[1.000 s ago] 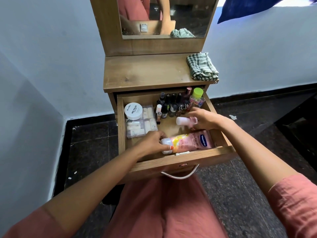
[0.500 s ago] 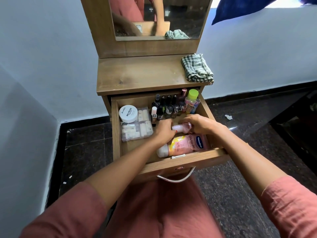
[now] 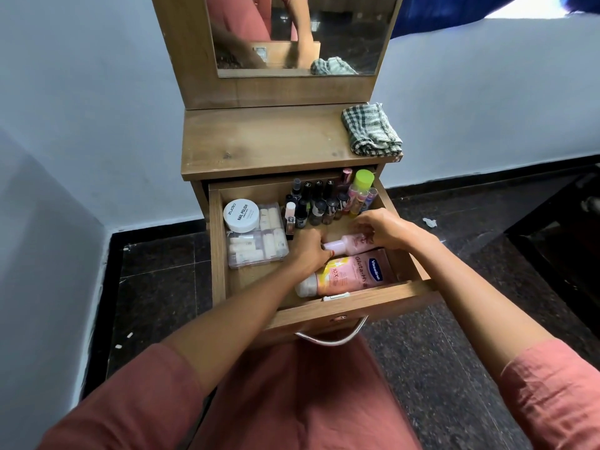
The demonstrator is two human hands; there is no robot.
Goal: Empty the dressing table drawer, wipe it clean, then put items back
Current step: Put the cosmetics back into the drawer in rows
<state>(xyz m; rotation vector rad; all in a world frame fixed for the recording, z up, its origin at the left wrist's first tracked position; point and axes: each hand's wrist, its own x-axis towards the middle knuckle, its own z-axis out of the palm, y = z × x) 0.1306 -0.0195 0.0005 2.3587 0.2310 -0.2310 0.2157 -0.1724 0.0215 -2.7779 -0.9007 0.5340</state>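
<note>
Toward 3 o'clock inside the drawer (image 3: 354, 305), the left hand (image 3: 308, 251) has left the lotion tube (image 3: 349, 274) to join the right hand (image 3: 383, 228), both gripping the small pink bottle (image 3: 347, 243), so emptying has barely begun.

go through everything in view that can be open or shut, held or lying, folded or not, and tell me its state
drawer: pulled open, still full.
small pink bottle: capped, on its side, held by both hands.
left hand: at the bottle's cap end.
right hand: closed over the bottle's body.
Vaseline bottle: lying flat, unheld.
white jar: lid on.
checked cloth: folded, on the tabletop.
</note>
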